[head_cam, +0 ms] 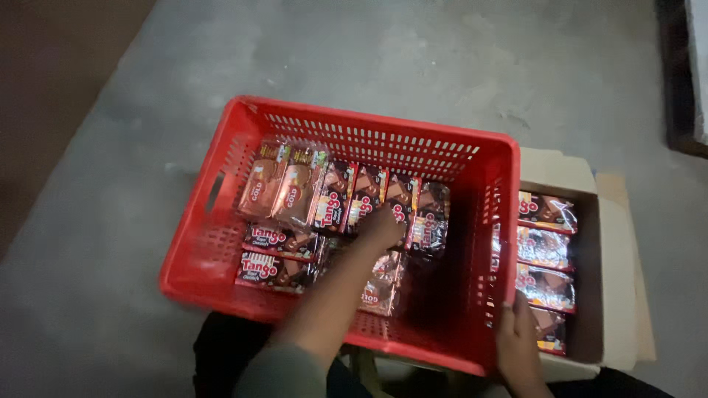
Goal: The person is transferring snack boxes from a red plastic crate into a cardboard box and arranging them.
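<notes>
the red crate (221, 221) sits on the grey concrete floor (88, 243) in front of you, and everything else is placed around it. just beside the crate's right wall, touching it, stands an open cardboard box (616, 250) with a column of shiny wafer packs (546, 254) lying inside. inside the crate, a row of brown wafer packets (335, 195) leans against the far wall, and two flat packets (276, 254) lie nearer you on the crate's left side. your left hand (383, 225) reaches down into the middle of the crate and rests on the leaning row; motion blur hides the fingers, so you cannot tell whether they grip a packet. your right hand (518, 346) is at the crate's near right corner, fingers curled over the rim (509, 280), between the crate and the box.
</notes>
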